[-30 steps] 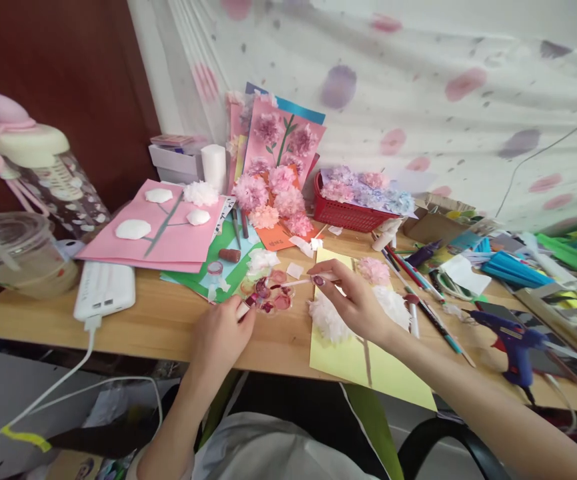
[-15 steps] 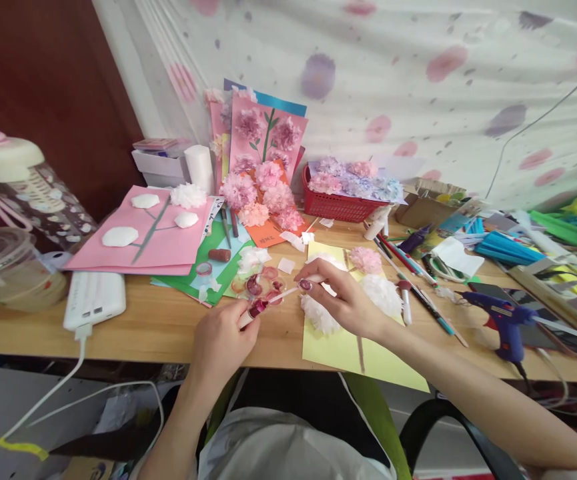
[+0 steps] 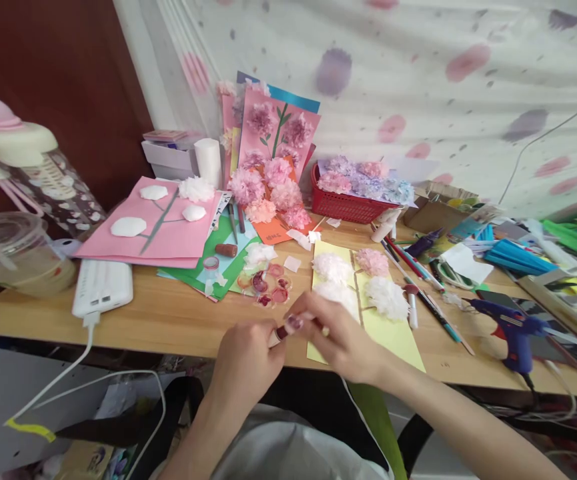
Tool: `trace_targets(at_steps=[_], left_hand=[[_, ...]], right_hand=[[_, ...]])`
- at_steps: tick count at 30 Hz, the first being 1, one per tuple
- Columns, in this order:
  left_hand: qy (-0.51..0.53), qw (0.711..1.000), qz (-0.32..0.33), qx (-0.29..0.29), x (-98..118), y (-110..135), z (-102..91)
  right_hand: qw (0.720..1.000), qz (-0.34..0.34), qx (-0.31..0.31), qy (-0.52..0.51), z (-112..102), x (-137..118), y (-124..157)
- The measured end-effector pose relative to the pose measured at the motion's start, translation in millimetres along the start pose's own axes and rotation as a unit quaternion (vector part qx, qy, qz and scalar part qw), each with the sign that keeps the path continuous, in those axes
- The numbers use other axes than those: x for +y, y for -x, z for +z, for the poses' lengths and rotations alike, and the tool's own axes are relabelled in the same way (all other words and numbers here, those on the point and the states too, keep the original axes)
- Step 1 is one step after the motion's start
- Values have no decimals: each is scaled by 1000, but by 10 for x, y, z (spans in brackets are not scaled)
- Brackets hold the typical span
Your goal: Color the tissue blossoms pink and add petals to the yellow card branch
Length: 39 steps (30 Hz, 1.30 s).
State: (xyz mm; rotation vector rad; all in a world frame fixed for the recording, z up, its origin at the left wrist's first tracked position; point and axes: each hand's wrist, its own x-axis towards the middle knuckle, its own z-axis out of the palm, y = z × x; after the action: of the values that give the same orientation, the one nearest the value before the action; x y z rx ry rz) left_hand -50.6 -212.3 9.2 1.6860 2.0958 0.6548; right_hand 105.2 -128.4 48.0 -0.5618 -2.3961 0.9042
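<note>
My left hand is closed around a small tube with dark red colour at the desk's front edge. My right hand pinches a thin white applicator stick whose end meets the tube's mouth. Both hands sit together just in front of a yellow card bearing white and pink tissue flowers. Behind my hands lies a clear plastic sheet with dabs of red paint.
A wooden desk carries a pink card with white flowers, a white power bank with cable, a plastic cup, a red basket, pens, a blue glue gun and paper scraps at right.
Both hands drew back from the paint dabs toward the desk's front edge. The applicator stick came to the tube in my left hand. The view shifted slightly.
</note>
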Motion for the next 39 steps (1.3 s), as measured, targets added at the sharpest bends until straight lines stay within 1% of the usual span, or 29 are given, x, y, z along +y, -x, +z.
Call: trace_targets(at_steps=[3,6,7,9,10,12,13,14,17,19,21,23,24,25,26,27,28,30,34,39], left_hand=[[-12,1000,-19,7,16,4,1],[-5,1000,1,-15,28,6,-9],[-9,1000,1,-19,29,7,-14],[-28,999,-12,-19,26,9,-28],[-33,999,-16,-20,22,11,-36],[-32,999,-11,-28,13,16,-53],[-34,999,-10,-34,10,19,-62],[-39,999,-14,-36,9,21,-70],[-68,997,-35,-27,22,25,-84],[-67,997,-22,-31,20,29,-89],[-63,997,-6,-53,-31,30,-108],[-65,996,-24,-64,-146,14,-152],[-67,995,-46,-55,-219,-6,-181],[-74,994,-74,-21,-291,-34,-210],[-83,991,-103,21,-355,-71,-235],[-98,985,-135,54,-404,-115,-252],[-115,977,-158,81,-435,-163,-261],[-138,969,-182,96,-444,-258,-250],[-140,970,-176,91,-379,-379,-169],[-149,973,-148,98,-392,-426,-110]], right_hand=[[998,34,61,5,11,-13,-10],[1000,9,-5,-22,19,-17,3],[1000,23,-3,-17,21,-14,12],[998,57,41,-6,24,-4,34],[997,59,50,-10,26,3,45],[998,41,15,-34,31,20,60],[998,43,-17,-44,34,30,64],[997,57,-2,-44,39,40,66],[991,92,78,-49,78,61,70],[995,59,40,-72,103,73,84],[992,68,-26,-100,75,103,108],[985,118,39,-122,-13,162,129],[976,145,81,-140,-62,200,133],[965,170,125,-158,-100,241,131],[953,193,155,-175,-119,281,123],[943,214,175,-188,-114,320,108],[935,232,182,-195,-86,355,89],[928,263,173,-197,22,415,48],[934,279,151,-164,226,498,-6],[947,274,132,-106,261,543,-37]])
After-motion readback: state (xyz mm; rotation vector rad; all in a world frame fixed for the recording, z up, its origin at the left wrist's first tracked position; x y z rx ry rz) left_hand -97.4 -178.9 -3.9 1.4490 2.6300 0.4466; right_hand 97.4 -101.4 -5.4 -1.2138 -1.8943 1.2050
